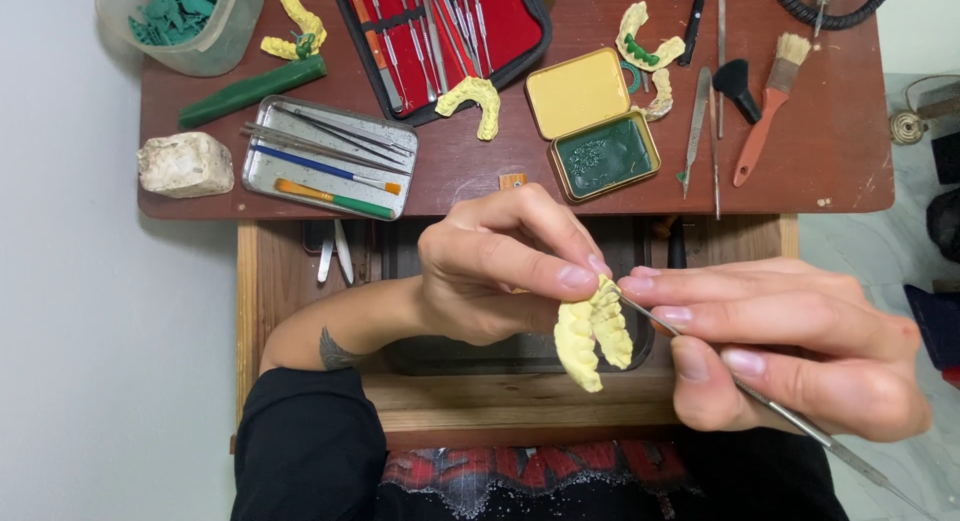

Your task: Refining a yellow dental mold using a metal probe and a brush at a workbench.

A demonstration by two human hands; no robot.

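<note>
My left hand [490, 271] pinches the yellow dental cast [592, 331]; right hand [790, 346] grips the metal carving tool [800, 426], tip on cast—I'd keep strokes light.

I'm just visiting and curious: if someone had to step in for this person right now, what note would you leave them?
Left hand: grips the yellow dental cast above the open drawer.
Right hand: holds a thin metal tool like a pen, tip at the cast's top.
On the desk: open tin of green wax, more casts, tool tray, red tool case, brushes.
Done: cannot tell.
Left: the work on the cast looks under way.
</note>
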